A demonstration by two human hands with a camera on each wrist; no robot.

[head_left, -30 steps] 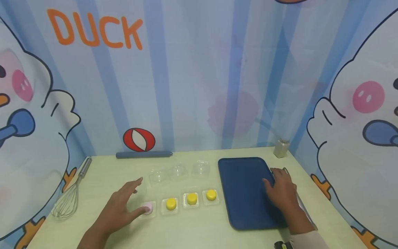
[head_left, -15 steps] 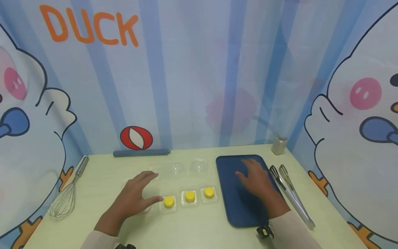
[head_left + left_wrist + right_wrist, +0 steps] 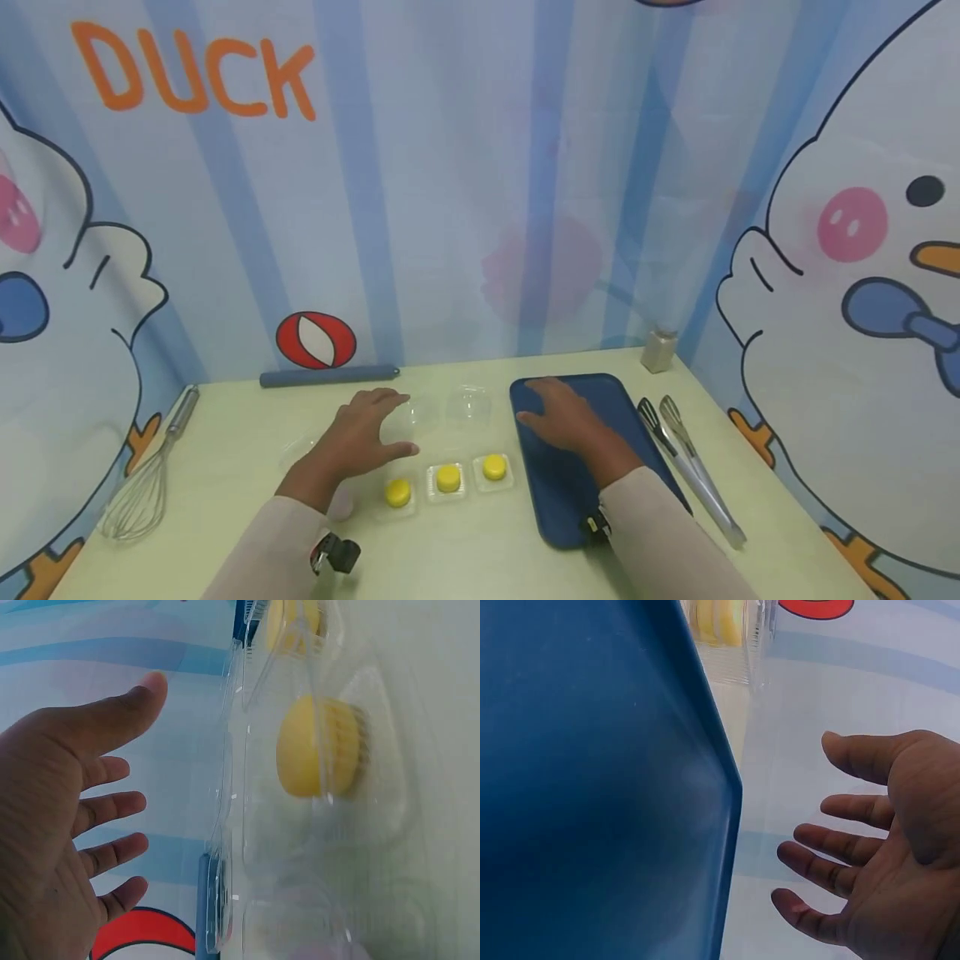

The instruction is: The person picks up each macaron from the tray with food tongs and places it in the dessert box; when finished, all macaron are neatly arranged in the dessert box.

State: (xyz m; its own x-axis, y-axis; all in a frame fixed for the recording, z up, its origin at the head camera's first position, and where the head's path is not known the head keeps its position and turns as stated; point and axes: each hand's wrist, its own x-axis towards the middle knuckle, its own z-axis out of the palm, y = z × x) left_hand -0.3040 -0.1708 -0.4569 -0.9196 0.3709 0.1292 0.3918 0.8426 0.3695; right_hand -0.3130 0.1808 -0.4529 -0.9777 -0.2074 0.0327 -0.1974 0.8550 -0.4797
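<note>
My left hand (image 3: 354, 437) hovers with fingers spread, its thumb above the leftmost yellow macaron (image 3: 397, 492) and nothing in its grasp. Two more yellow macarons (image 3: 448, 477) sit to the right, each in a small clear plastic box (image 3: 390, 802) with its lid raised toward the back. A pink macaron (image 3: 341, 504) is partly hidden under my left wrist. Over the left part of the dark blue tray (image 3: 558, 521) is my right hand (image 3: 566, 421), fingers loosely bent and holding nothing. The right wrist view shows that palm (image 3: 907, 892) beside the tray's edge.
A whisk (image 3: 153, 479) lies at the far left and a grey-blue rod (image 3: 330, 377) along the back edge. Metal tongs (image 3: 697, 475) lie right of the tray. A small silvery block (image 3: 659, 350) stands in the back right corner, before the duck-printed curtain (image 3: 450, 167).
My right hand has moved left from the tongs and the tray's right edge to the tray's left part. My left hand has shifted right, from the pink macaron toward the yellow ones.
</note>
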